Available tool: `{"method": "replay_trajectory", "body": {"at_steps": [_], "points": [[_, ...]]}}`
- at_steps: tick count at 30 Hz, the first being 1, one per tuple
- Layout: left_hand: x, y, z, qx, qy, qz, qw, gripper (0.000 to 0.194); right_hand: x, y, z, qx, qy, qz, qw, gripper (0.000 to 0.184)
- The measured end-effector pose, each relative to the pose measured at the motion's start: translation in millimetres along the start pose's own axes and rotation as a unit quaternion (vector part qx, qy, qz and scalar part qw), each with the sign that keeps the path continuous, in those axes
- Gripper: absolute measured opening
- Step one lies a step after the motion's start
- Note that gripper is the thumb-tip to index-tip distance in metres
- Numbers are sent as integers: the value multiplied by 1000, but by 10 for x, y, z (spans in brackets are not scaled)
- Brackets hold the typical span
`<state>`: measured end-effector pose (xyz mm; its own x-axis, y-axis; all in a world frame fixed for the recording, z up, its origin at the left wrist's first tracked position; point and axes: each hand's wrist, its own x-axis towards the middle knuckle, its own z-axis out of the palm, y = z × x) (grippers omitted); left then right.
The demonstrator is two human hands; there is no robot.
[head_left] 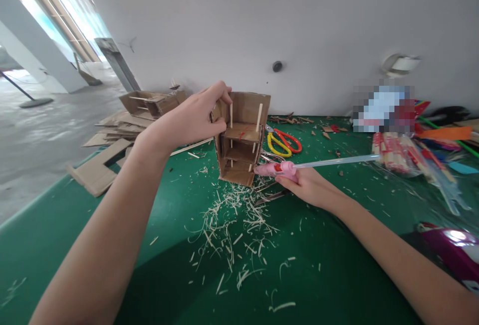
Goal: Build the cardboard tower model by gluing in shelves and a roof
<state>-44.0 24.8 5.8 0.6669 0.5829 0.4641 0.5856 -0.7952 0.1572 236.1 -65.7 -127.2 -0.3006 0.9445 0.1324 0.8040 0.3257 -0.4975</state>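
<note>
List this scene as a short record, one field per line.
left hand: grips the upper left of the three-tier cardboard shelf
left hand point: left hand
held piece: three-tier cardboard shelf
right hand: right hand, holding pink glue gun
glue gun nozzle: at the shelf's lower right edge
surface: green tabletop
debris: pale wood shavings
cutting tool: scissors, yellow and orange handles

Apparent gap between box (pixel 247 108) and wall (pixel 209 31)
</note>
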Motion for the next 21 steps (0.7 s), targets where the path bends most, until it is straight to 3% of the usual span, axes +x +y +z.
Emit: {"method": "replay_trajectory", "body": {"at_steps": [6,11,21], "points": [[-19,54,-30,-6,-25,-23,999,39,20,16,10,-20,30,-12,999,34],[-25,97,-38,-4,-31,-37,999,41,51,-36,-22,14,15,-71,997,35],[-25,94,-39,-18,-29,-20,999,36,74,25,-6,-25,26,-26,999,36]]}}
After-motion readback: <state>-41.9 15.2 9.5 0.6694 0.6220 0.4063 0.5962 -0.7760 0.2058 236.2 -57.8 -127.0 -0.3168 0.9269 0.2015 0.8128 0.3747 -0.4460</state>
